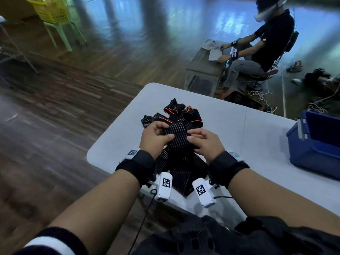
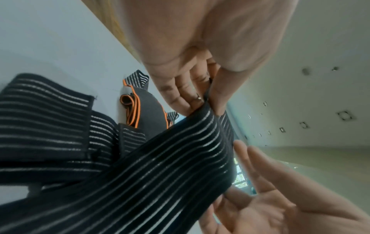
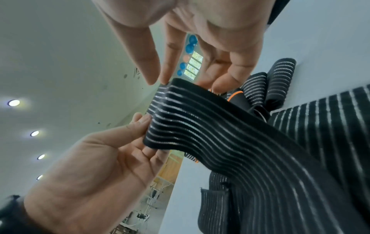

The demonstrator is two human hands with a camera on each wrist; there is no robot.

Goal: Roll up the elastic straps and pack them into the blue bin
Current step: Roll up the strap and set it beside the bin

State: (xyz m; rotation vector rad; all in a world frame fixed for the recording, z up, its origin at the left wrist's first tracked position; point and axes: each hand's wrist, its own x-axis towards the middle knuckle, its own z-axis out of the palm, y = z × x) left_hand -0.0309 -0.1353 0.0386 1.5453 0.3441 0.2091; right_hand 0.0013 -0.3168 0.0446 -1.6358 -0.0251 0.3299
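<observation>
A black elastic strap (image 1: 179, 138) with thin white stripes is lifted by its end above the white table (image 1: 230, 122). My left hand (image 1: 166, 132) pinches its left edge between thumb and fingers; the left wrist view shows that pinch (image 2: 208, 101). My right hand (image 1: 192, 135) holds the right corner of the same end, with thumb and forefinger at the corner (image 3: 160, 82) and the other fingers behind the strap (image 3: 200, 120). Its tail runs down toward me over more striped straps (image 1: 184, 172). The blue bin (image 1: 309, 155) stands at the table's right side, apart from both hands.
A heap of straps with orange edging (image 1: 176, 111) lies just beyond my hands. The table's rounded left corner (image 1: 92, 153) is close to my left wrist. Another person (image 1: 261, 48) sits at a small table at the back right. A yellow basket (image 1: 53, 11) sits far left.
</observation>
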